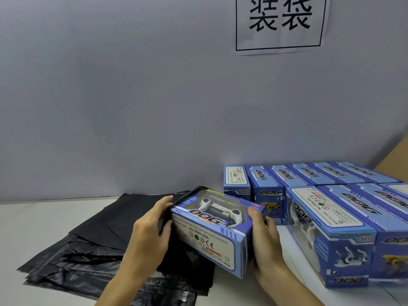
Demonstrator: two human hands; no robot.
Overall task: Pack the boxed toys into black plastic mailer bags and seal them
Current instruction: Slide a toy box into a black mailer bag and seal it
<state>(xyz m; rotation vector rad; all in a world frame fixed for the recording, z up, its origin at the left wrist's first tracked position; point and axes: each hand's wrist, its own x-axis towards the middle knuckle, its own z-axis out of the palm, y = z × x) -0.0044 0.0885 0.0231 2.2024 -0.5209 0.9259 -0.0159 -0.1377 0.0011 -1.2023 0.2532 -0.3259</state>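
Grey wall (132,96) fills most of the view, with a white paper sign (279,24) at 1 o'clock. Below it lies a white table (33,221). Many blue toy boxes (344,219) stand stacked at 4 o'clock. A pile of black mailer bags (88,239) lies flat at 7 o'clock. One boxed toy (212,230) is held near 6 o'clock, its left end touching a bag's opening. The left hand (150,237) grips this bag edge, and the right hand (265,241) holds the box's right end.
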